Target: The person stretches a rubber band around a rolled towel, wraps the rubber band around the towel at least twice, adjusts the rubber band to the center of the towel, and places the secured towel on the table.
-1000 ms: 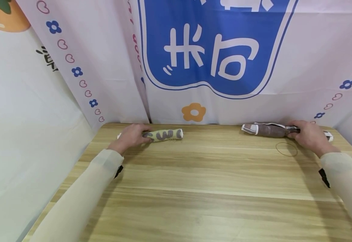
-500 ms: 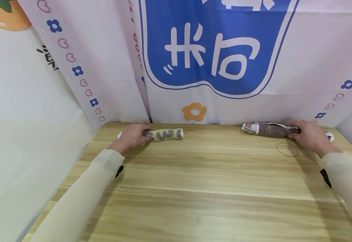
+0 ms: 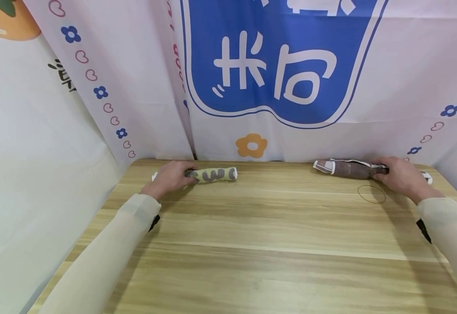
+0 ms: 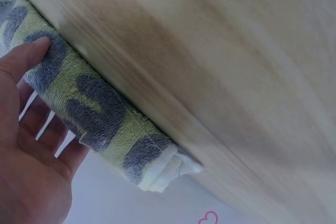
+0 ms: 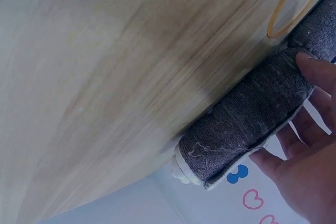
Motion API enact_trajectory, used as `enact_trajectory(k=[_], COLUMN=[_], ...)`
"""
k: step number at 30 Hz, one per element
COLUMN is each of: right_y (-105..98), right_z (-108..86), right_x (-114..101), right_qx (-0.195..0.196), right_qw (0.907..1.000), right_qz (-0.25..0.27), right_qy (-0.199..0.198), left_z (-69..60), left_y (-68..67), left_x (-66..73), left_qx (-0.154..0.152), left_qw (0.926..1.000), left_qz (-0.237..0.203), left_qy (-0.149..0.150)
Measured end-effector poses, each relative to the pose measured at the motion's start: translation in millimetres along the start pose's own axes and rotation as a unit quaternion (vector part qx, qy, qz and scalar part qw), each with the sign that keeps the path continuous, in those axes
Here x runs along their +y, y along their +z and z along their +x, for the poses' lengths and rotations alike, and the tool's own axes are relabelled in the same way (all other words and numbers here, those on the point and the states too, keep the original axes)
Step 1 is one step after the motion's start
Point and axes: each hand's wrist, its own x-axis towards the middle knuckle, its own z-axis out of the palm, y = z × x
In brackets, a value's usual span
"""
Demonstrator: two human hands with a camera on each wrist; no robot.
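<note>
At the back left of the table, my left hand (image 3: 172, 176) holds a rolled towel (image 3: 214, 175), yellow-green with grey patches and a white hem. In the left wrist view the thumb lies on the near side of this roll (image 4: 97, 111) and the fingers reach round behind it. My right hand (image 3: 401, 175) grips a dark brown rolled towel (image 3: 350, 169) with white edging at the back right. The right wrist view shows the thumb on the dark roll (image 5: 244, 114) and the fingers on its far side. Both rolls lie on the table.
A thin tan rubber band (image 3: 371, 186) lies in front of the dark roll. The wood-grain table (image 3: 252, 244) ends at a white printed curtain (image 3: 212, 139) just behind the rolls. White sheeting (image 3: 36, 174) hangs at the left side.
</note>
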Motion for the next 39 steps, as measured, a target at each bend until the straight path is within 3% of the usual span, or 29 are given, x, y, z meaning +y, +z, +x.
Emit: enact_trajectory(k=[17,39], right_y=[1,-3], right_z=[-4.9,-15.9], right_x=[-8,-18], right_qx=[0.047,0.072], right_qw=[0.9986,0.9973], right_qz=[0.001,0.006], right_qy=[-0.022,-0.015], left_z=[-3.1,-1.6], left_y=[-8.1,-20.3], left_x=[0.2,15.7], left_qx=[-0.002,0.041], left_qw=[0.9999,0.9986], left_qz=[0.01,0.014], left_qy=[0.008,0.031])
